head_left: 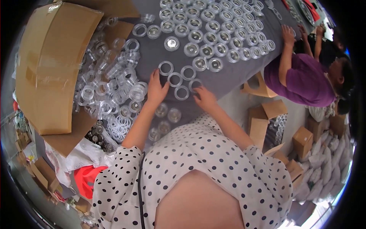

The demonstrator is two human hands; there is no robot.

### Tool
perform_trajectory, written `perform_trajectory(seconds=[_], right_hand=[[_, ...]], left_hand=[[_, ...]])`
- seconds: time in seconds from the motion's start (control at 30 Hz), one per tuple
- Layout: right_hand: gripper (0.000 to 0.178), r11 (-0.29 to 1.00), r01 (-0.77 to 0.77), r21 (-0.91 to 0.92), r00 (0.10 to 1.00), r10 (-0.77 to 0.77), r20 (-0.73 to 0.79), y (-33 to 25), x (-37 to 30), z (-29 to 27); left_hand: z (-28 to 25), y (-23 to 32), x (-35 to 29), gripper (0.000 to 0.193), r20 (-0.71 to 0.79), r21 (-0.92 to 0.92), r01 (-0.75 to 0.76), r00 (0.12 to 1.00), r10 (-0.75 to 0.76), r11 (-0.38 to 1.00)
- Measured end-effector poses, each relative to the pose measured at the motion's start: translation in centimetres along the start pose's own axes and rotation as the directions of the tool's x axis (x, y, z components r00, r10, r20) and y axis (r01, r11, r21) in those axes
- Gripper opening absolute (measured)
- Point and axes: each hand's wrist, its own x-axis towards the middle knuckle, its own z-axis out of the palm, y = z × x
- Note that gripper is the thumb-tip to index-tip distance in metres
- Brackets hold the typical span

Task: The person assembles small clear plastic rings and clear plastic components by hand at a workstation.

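Five-ish small clear plastic rings are avoided as a count: several lie flat in a cluster on the grey cloth in front of me. My left hand (156,88) is at the cluster's left side, its fingertips against the upper left ring (166,62) and its thumb held apart. On the other side, my right hand (206,98) has its fingertips at the edge of the rightmost ring (196,79), thumb spread away. Between the hands lie a middle ring (175,73) and a lower ring (182,99). Beyond them stand rows of round clear cases with silvery centres (207,51).
A tipped cardboard box (45,72) and a heap of clear plastic rings (110,82) occupy the left. Round clear pieces (164,126) lie near my body. A person in purple (301,80) works at the table's right side. An open carton (257,126) and filled sacks (324,171) stand on the floor.
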Motion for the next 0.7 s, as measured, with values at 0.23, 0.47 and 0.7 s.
perform_trajectory(seconds=[0.23, 0.47, 0.7], right_hand=[[0.027, 1.000, -0.023, 0.008, 0.999, 0.022, 0.035, -0.2, -0.3, -0.5], [0.029, 0.999, -0.037, -0.007, 0.998, 0.037, 0.053, 0.1, 0.1, -0.4], [0.029, 0.999, -0.038, -0.008, 0.999, 0.038, 0.033, -0.1, -0.2, -0.3]], left_hand=[[-5.2, -0.6, -5.1, 0.062, -0.231, 0.501, 0.077, 0.972, 0.047, 0.862], [-7.6, -1.0, -5.1, 0.063, -0.080, 0.412, -0.071, 0.990, 0.114, 0.909], [-4.8, -0.3, -3.3, 0.048, -0.110, -0.456, 0.267, 0.930, -0.352, 0.849]])
